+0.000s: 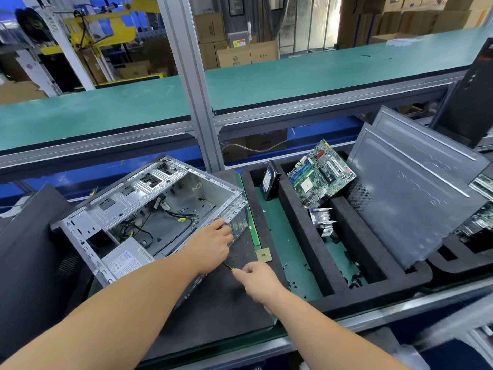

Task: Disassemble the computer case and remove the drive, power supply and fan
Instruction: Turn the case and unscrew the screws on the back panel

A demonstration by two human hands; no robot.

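- Nearest the camera, a screwdriver [229, 267] with a yellow-tipped handle is pinched in the curled fingers of the right hand [257, 280], just beside the computer case [149, 209].
- Straight fingers of the left hand [213, 243] are pressed against the rear wall of the case, which is laid open on a black mat [218, 303].
- Much is judged done: a motherboard [321, 173], a drive [269, 181] and a heatsink [324, 220] are seen stood in the foam tray [290, 209], and side panels [416, 198] are leaned at the right.
- Left to remove: the power supply [126, 260] and loose cables [170, 217], seen inside the case.
- Whether a fan is left inside cannot be told.
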